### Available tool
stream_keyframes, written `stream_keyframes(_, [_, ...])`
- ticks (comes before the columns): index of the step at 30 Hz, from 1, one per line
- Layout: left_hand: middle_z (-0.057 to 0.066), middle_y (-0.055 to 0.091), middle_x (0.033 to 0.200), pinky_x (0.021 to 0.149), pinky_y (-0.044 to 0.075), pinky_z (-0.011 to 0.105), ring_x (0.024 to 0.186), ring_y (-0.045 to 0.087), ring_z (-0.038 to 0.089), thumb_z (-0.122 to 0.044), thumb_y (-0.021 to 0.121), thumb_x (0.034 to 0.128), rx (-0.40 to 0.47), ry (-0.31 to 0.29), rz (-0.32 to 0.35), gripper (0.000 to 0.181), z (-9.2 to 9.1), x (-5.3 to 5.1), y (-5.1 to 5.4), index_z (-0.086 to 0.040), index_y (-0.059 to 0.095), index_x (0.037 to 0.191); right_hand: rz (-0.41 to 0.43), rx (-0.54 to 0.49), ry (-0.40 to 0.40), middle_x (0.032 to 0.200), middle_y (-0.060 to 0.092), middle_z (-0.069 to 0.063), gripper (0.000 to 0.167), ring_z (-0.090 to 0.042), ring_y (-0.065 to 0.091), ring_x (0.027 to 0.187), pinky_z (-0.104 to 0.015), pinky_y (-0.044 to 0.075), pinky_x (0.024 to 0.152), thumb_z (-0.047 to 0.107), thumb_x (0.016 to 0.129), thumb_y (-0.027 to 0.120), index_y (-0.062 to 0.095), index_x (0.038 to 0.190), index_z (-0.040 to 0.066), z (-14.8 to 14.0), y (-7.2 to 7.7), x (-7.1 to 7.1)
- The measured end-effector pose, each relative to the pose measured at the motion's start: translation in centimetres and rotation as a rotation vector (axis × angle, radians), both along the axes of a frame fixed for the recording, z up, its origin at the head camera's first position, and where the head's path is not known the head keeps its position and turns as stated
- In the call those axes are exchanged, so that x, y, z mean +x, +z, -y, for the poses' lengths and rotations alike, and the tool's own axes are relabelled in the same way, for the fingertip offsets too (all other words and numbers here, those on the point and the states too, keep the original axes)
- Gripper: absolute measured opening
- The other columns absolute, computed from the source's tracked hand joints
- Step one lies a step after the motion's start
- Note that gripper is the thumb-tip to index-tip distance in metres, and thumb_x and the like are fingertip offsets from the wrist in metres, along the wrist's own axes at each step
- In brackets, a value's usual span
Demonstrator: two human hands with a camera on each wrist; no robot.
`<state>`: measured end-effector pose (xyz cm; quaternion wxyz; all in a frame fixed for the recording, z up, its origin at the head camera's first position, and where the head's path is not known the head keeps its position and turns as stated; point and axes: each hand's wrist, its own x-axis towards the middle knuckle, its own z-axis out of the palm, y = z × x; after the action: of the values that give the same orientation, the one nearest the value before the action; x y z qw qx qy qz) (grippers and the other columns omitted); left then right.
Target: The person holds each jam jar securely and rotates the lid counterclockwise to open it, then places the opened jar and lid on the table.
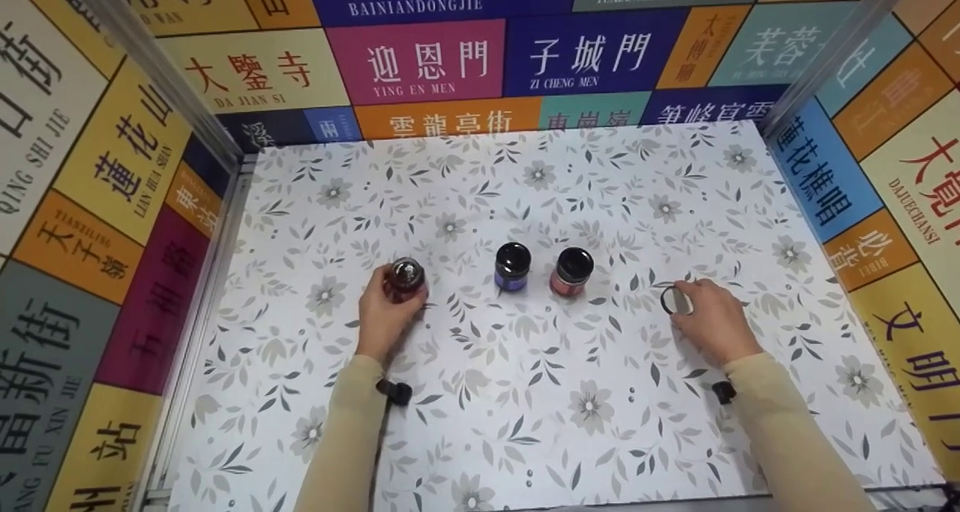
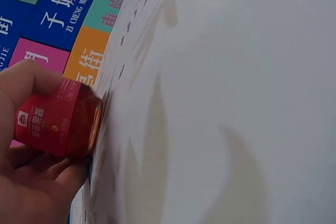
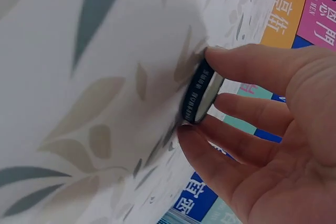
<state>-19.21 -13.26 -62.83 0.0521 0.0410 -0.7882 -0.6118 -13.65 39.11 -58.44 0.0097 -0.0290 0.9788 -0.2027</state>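
Observation:
At the left of the table, my left hand (image 1: 384, 318) grips a small glass jar (image 1: 407, 275) that stands upright on the surface. The left wrist view shows its red label (image 2: 48, 116) and faceted, reddish-brown lower part, with thumb and fingers around it. No dark lid shows on its top, which shines. Over at the right, my right hand (image 1: 716, 320) pinches a round jar lid (image 3: 198, 92) by its edge. The lid is black with small print on its rim and a pale inner face, tilted on edge at the tabletop.
Between my hands stand two black-lidded jars, one with a blue-purple label (image 1: 512, 268) and one with a red label (image 1: 572, 273). The table (image 1: 525, 437) has a white leaf-and-flower cover. Colourful sign-printed panels (image 1: 416, 60) enclose the back and sides.

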Motion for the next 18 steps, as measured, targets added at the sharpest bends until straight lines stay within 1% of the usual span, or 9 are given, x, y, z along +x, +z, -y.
stream_keyframes(2, [0.012, 0.061, 0.134, 0.105, 0.046, 0.032, 0.124, 0.059, 0.025, -0.009, 0.089, 0.0734, 0.001, -0.005, 0.017, 0.066, 0.12, -0.02, 0.07, -0.01, 0.055, 0.131, 0.016, 0.009, -0.002, 0.116, 0.059, -0.034, 0.056, -0.054, 0.056, 0.104, -0.066, 0.045, 0.085, 0.004, 0.075, 0.07, 0.061, 0.129, -0.008, 0.1, 0.12, -0.07])
stream_keyframes(5, [0.011, 0.061, 0.134, 0.105, 0.045, 0.032, 0.124, 0.059, 0.024, -0.011, 0.089, 0.0731, -0.013, 0.006, 0.023, 0.065, 0.08, 0.01, 0.11, -0.011, 0.056, 0.13, 0.038, 0.016, 0.003, 0.118, 0.057, -0.035, 0.057, -0.055, 0.055, 0.105, -0.067, 0.045, 0.085, 0.005, 0.076, 0.069, 0.059, 0.131, -0.008, 0.06, 0.28, -0.08])
stream_keyframes(8, [0.011, 0.062, 0.132, 0.105, 0.045, 0.031, 0.123, 0.059, 0.023, -0.013, 0.089, 0.0732, -0.037, 0.015, 0.015, 0.064, -0.01, 0.11, 0.03, -0.011, 0.057, 0.129, 0.037, 0.024, 0.011, 0.119, 0.057, -0.035, 0.058, -0.056, 0.055, 0.106, -0.067, 0.045, 0.085, 0.006, 0.077, 0.07, 0.058, 0.131, -0.009, -0.15, 0.36, 0.02])
stream_keyframes(11, [0.01, 0.062, 0.133, 0.106, 0.044, 0.031, 0.124, 0.059, 0.023, -0.015, 0.09, 0.0732, -0.036, 0.013, 0.018, 0.065, -0.06, 0.21, -0.1, -0.012, 0.057, 0.129, 0.029, 0.029, 0.015, 0.12, 0.056, -0.036, 0.058, -0.056, 0.054, 0.107, -0.067, 0.045, 0.087, 0.006, 0.077, 0.07, 0.058, 0.131, -0.009, -0.32, 0.37, 0.15])
stream_keyframes(15, [0.01, 0.062, 0.133, 0.106, 0.045, 0.032, 0.124, 0.059, 0.023, -0.016, 0.09, 0.0733, -0.021, 0.01, 0.018, 0.066, 0.05, 0.23, -0.21, -0.011, 0.057, 0.13, 0.026, 0.02, 0.009, 0.122, 0.056, -0.035, 0.058, -0.056, 0.053, 0.109, -0.067, 0.044, 0.089, 0.006, 0.078, 0.07, 0.057, 0.132, -0.008, -0.26, 0.26, 0.28])
stream_keyframes(18, [0.01, 0.062, 0.132, 0.104, 0.047, 0.03, 0.123, 0.059, 0.023, -0.014, 0.09, 0.0736, 0.014, 0.002, 0.009, 0.067, 0.35, 0.12, -0.31, -0.011, 0.056, 0.131, 0.017, 0.011, 0.009, 0.119, 0.057, -0.033, 0.057, -0.054, 0.055, 0.106, -0.065, 0.045, 0.087, 0.007, 0.077, 0.069, 0.058, 0.132, -0.007, -0.05, 0.08, 0.29])
